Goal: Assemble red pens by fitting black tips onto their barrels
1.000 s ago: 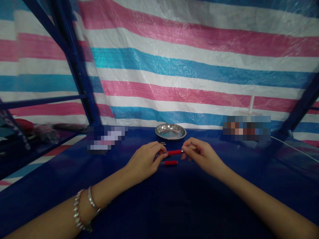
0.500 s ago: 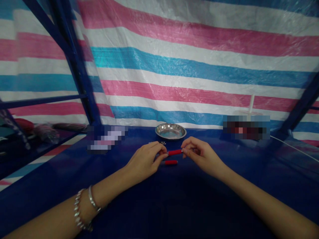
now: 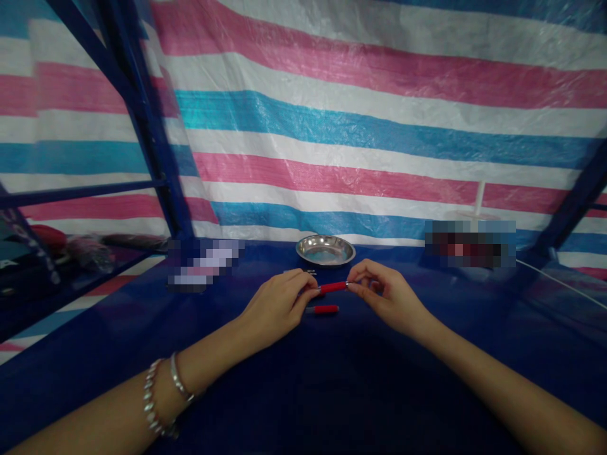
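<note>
Between my two hands a slim red pen-like tube (image 3: 333,286) is held nearly level, just above the blue table. My left hand (image 3: 279,302) is closed, its thumb and fingertips pinching the left end. At the other end, by a small silvery tip, the thumb and forefinger of my right hand (image 3: 383,292) are pinched together. Just below lies a second red piece (image 3: 326,309) on the table, its left end partly covered by my left hand. Small metallic bits (image 3: 310,272) show behind my left fingers, too small to name.
Behind my hands a shallow steel dish (image 3: 325,261) sits near the table's back edge. Blurred-out items lie at the left (image 3: 203,265) and right (image 3: 467,246), with a thin white cable (image 3: 559,282) running off right. Striped sheeting (image 3: 379,114) hangs behind the blue table (image 3: 332,392).
The red tube has risen very slightly, and its right end shows a little more silver. My right hand has shifted a touch to the right; otherwise the scene is alike.
</note>
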{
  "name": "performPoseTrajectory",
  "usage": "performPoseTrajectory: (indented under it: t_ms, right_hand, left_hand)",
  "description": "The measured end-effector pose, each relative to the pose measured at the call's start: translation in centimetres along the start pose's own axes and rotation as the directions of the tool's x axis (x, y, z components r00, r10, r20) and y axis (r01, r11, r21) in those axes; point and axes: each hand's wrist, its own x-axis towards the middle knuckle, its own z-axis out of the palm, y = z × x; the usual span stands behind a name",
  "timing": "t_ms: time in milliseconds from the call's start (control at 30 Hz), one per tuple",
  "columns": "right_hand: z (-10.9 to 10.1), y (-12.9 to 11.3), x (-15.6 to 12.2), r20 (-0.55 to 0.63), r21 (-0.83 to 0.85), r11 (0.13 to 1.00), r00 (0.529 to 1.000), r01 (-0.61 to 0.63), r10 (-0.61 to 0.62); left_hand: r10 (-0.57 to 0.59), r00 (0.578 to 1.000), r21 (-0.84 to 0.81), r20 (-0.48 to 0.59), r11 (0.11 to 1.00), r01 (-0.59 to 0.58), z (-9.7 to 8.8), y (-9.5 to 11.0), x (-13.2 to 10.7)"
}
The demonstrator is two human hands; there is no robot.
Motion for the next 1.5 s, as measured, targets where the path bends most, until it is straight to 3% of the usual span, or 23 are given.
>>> performPoseTrajectory:
  t_ms: [467, 600, 800, 1033, 1233, 1500]
  right_hand:
    - [-0.3, 0.1, -0.1, -0.004, -0.099, 0.994, 0.999, 0.036, -0.037]
    - [-0.4, 0.2, 0.0, -0.004, -0.118, 0.993, 1.000, 0.019, -0.019]
    - [-0.6, 0.1, 0.0, -0.030, -0.236, 0.972, 0.999, -0.016, 0.010]
    - [-0.6, 0.4, 0.0, 0.005, -0.403, 0.915, 1.000, -0.009, 0.012]
    - [-0.7, 0.5, 0.1, 0.037, -0.470, 0.879, 0.993, -0.084, 0.114]
    - [-0.7, 1.4, 0.1, 0.170, -0.599, 0.801, 0.976, -0.006, 0.135]
  left_hand:
    - [-0.024, 0.999, -0.083, 0.023, 0.996, 0.025, -0.2, 0.3, 0.1]
    - [-0.051, 0.999, -0.041, -0.002, 0.998, 0.051, -0.2, 0.0, 0.1]
    - [-0.179, 0.983, 0.081, -0.042, 0.980, 0.182, -0.2, -1.5, 0.4]
    - [-0.287, 0.957, 0.193, 0.034, 0.942, 0.275, 0.1, -2.7, 0.3]
    - [-0.283, 0.954, 0.204, 0.098, 0.944, 0.259, 0.3, -2.7, 0.4]
    - [-0.242, 0.959, 0.147, 0.147, 0.964, 0.221, 0.2, -2.4, 0.4]
